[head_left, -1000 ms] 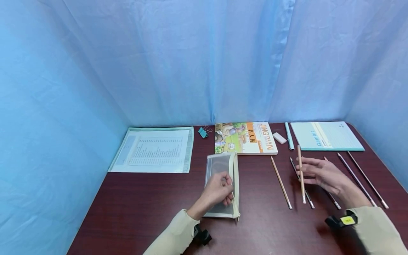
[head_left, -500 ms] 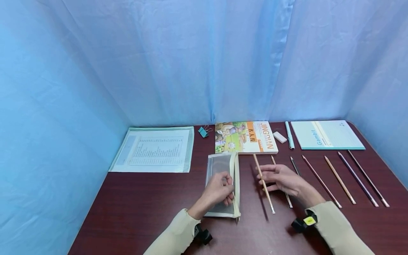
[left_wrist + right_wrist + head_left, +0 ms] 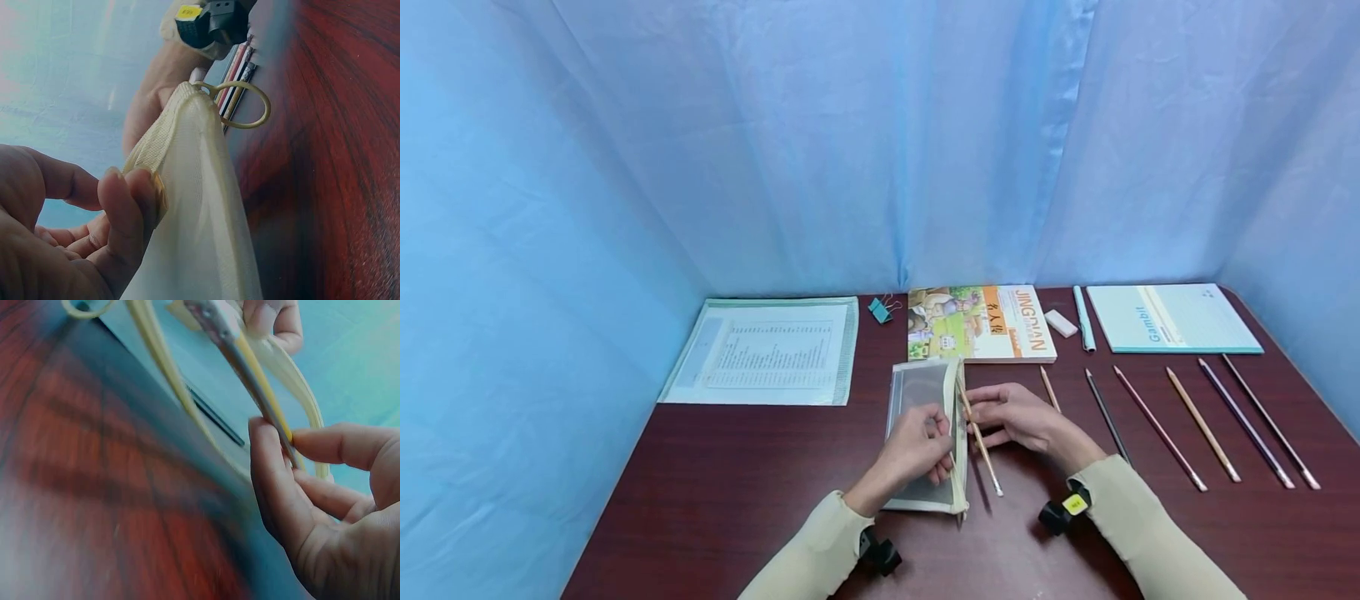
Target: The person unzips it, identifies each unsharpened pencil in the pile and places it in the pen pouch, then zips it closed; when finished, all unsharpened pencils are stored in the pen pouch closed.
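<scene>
My left hand (image 3: pixel 913 446) pinches the cream zip edge of a see-through mesh pencil pouch (image 3: pixel 917 500). In the left wrist view its thumb and finger hold a small gold-coloured piece, perhaps the zip pull (image 3: pixel 160 197), at that edge. The right hand (image 3: pixel 1022 417) grips a yellowish wooden pencil (image 3: pixel 980 440) with a white eraser end. This pencil slants over the pouch's right edge, eraser end toward me. In the right wrist view, the pouch's two zip edges stand apart behind the pencil, and a thin dark stick-like thing (image 3: pixel 215 415) shows between them.
Several pencils (image 3: pixel 1159 427) lie in a row at right; one (image 3: pixel 1049 387) is partly behind my right hand. Along the back are a document folder (image 3: pixel 760 354), binder clip (image 3: pixel 880 311), book (image 3: pixel 955 325), eraser (image 3: pixel 1060 323), pen (image 3: pixel 1083 321) and notebook (image 3: pixel 1180 321).
My right hand has carried the pencil leftward from above the pencil row to the pouch's zip edge. The left hand keeps its place on the pouch.
</scene>
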`<action>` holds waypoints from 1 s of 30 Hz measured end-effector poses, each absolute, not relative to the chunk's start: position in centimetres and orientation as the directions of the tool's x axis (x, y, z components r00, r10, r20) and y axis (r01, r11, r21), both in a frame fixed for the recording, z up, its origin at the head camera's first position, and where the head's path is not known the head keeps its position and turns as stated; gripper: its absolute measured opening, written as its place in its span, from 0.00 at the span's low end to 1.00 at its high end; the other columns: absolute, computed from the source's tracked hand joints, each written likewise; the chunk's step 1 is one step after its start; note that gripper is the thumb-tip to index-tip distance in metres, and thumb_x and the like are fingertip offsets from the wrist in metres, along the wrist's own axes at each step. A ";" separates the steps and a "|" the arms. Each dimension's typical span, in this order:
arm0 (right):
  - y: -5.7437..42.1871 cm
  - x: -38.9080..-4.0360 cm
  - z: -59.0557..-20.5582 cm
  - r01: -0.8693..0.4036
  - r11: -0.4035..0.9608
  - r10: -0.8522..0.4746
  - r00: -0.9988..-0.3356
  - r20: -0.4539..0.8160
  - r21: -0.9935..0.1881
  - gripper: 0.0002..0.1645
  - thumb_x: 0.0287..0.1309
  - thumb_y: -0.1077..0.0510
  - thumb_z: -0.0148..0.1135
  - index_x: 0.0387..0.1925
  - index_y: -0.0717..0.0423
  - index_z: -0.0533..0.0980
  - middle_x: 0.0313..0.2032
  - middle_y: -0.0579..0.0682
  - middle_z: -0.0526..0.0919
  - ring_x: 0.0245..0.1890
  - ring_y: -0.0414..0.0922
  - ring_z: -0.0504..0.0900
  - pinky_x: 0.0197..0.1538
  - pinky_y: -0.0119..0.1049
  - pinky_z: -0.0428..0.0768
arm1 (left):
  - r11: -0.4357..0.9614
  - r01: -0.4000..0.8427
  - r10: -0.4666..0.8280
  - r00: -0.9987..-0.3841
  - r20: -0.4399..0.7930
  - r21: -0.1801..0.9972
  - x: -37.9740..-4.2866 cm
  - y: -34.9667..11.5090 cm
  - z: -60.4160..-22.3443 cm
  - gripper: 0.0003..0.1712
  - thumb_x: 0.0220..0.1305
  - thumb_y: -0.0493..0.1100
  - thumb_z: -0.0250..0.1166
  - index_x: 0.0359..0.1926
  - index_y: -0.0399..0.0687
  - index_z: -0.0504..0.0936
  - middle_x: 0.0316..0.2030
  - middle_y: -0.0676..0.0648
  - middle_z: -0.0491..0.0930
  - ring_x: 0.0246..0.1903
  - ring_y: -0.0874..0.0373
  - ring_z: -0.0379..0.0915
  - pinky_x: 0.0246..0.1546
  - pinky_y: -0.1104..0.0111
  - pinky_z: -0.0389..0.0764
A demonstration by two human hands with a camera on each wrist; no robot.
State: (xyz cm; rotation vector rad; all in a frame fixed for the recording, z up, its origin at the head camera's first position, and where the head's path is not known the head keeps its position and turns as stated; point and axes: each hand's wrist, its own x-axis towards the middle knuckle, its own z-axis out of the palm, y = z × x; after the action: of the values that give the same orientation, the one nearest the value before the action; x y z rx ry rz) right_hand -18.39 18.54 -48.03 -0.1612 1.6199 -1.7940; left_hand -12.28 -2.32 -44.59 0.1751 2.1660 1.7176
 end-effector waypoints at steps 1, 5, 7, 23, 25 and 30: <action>18.1 -18.4 -47.9 0.409 0.027 -0.552 -0.754 -0.355 -0.912 0.35 0.68 0.67 0.53 0.71 0.78 0.54 0.39 0.44 0.87 0.39 0.38 0.86 0.43 0.41 0.90 | 0.252 -0.130 0.320 -0.924 -0.210 0.959 -12.3 -2.3 -44.6 0.07 0.59 0.27 0.54 0.29 0.41 0.70 0.14 0.41 0.78 0.07 0.62 0.71 0.07 0.68 0.76; 16.2 -18.3 -47.4 0.403 0.026 -0.465 -0.805 -0.368 -0.915 0.35 0.65 0.68 0.54 0.69 0.78 0.56 0.35 0.43 0.84 0.36 0.37 0.85 0.40 0.40 0.90 | 0.253 -0.127 0.314 -0.927 -0.206 0.959 -12.3 -2.3 -44.6 0.07 0.58 0.27 0.54 0.28 0.41 0.70 0.13 0.41 0.78 0.07 0.62 0.71 0.07 0.67 0.77; 15.3 -18.0 -47.2 0.389 0.041 -0.414 -0.832 -0.370 -0.920 0.35 0.64 0.69 0.54 0.68 0.78 0.56 0.33 0.44 0.83 0.34 0.36 0.84 0.38 0.39 0.90 | 0.250 -0.127 0.312 -0.928 -0.203 0.960 -12.4 -2.3 -44.6 0.08 0.58 0.27 0.54 0.28 0.41 0.70 0.13 0.41 0.78 0.07 0.62 0.71 0.07 0.68 0.76; 14.7 -16.8 -46.7 0.270 0.237 -0.257 -0.909 -0.328 -0.933 0.28 0.61 0.68 0.57 0.62 0.76 0.68 0.43 0.62 0.86 0.32 0.41 0.85 0.34 0.41 0.91 | 0.249 -0.142 0.324 -0.920 -0.220 0.958 -12.4 -2.4 -44.6 0.07 0.59 0.27 0.54 0.28 0.42 0.69 0.13 0.43 0.78 0.07 0.62 0.71 0.07 0.71 0.75; 15.7 -16.7 -46.4 0.256 0.243 -0.252 -0.915 -0.315 -0.936 0.26 0.62 0.67 0.57 0.61 0.76 0.70 0.41 0.61 0.87 0.34 0.42 0.86 0.35 0.43 0.91 | 0.250 -0.139 0.324 -0.921 -0.218 0.958 -12.4 -2.3 -44.5 0.07 0.58 0.27 0.53 0.28 0.42 0.69 0.13 0.42 0.78 0.08 0.62 0.71 0.07 0.71 0.75; 19.8 -16.7 -45.8 0.217 0.256 -0.236 -0.931 -0.278 -0.942 0.26 0.66 0.68 0.54 0.62 0.79 0.67 0.38 0.60 0.87 0.36 0.43 0.86 0.38 0.47 0.91 | 0.247 -0.134 0.322 -0.923 -0.212 0.960 -12.3 -2.4 -44.5 0.07 0.58 0.26 0.54 0.28 0.41 0.70 0.14 0.39 0.79 0.08 0.62 0.72 0.08 0.68 0.77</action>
State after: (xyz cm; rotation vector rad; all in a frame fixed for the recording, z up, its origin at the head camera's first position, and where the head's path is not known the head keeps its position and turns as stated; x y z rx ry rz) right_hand -16.74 19.75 -45.77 -0.0177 2.1710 -1.7177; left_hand -12.32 -2.38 -44.52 0.1727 2.1603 1.7185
